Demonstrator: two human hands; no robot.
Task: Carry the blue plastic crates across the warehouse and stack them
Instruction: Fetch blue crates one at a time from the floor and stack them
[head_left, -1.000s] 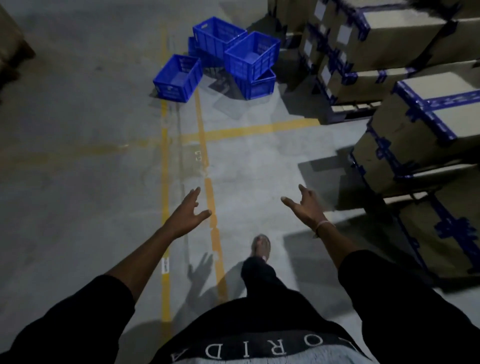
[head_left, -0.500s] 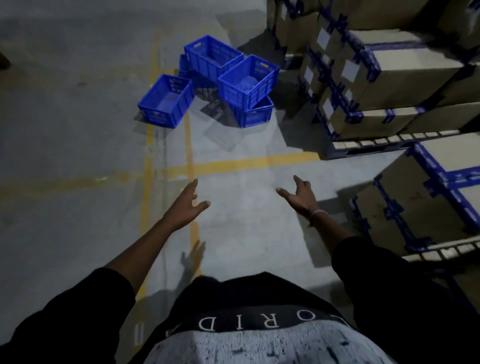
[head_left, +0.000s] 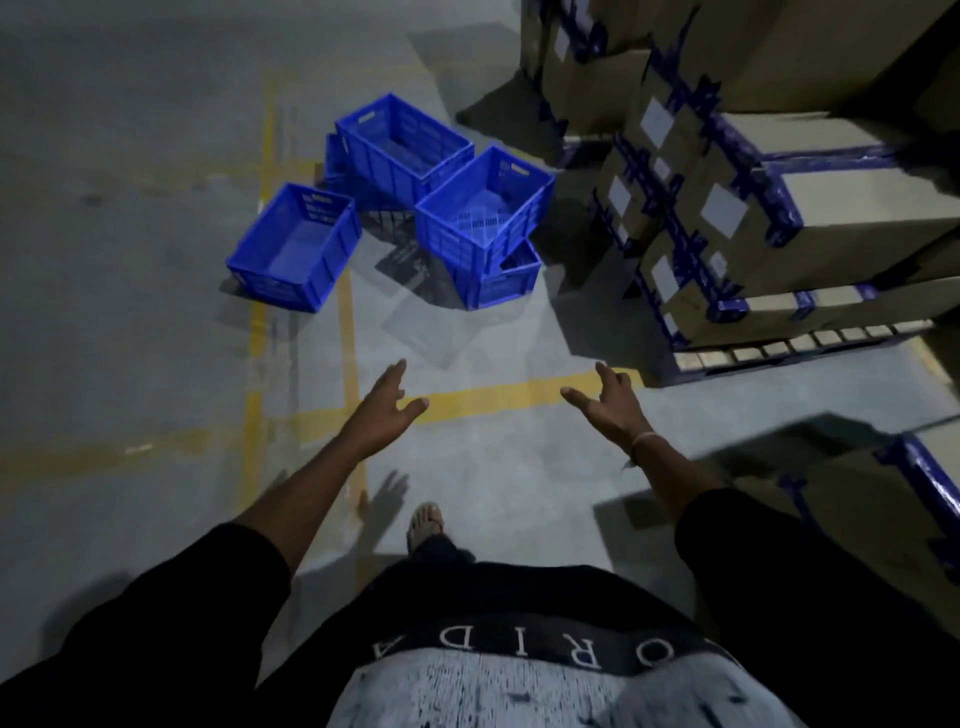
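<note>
Left hand (head_left: 382, 410) and right hand (head_left: 608, 408) held out over the floor (head_left: 130, 338), fingers spread wide, nothing held. Blue crates (head_left: 395, 208) clustered on the floor well ahead, beside taped cartons (head_left: 769, 218) on a pallet.

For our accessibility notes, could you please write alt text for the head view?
A person's open left hand and right hand reach forward, empty, toward blue crates clustered on a concrete floor with yellow lines. Taped cardboard boxes are stacked to the right.
</note>
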